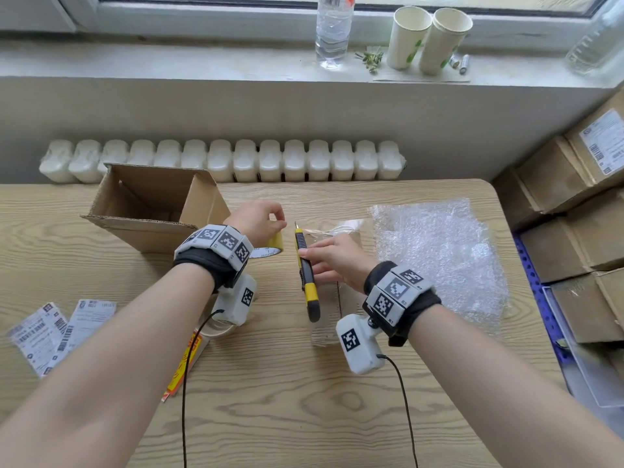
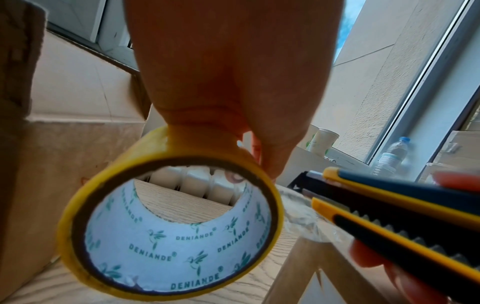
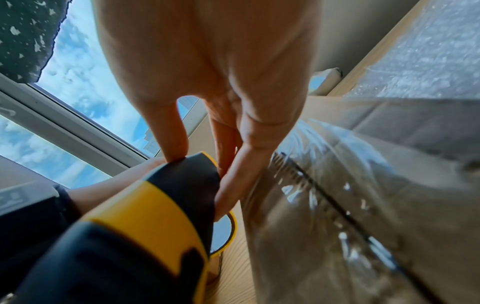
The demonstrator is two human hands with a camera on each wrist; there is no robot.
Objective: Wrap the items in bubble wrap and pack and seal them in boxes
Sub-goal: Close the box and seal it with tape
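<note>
My left hand grips a yellow tape roll just above the table, right of an open cardboard box. In the left wrist view that hand pinches the top of the tape roll. My right hand holds a yellow and black utility knife, its blade tip pointing away, close to the left fingers. In the right wrist view the thumb and fingers of this hand clamp the knife. Beneath them lies a closed cardboard box covered in clear tape.
Bubble wrap lies spread at the right of the table. Shipping labels and a yellow-red packet lie at the left front. Cardboard boxes are stacked beyond the right edge. A bottle and paper cups stand on the sill.
</note>
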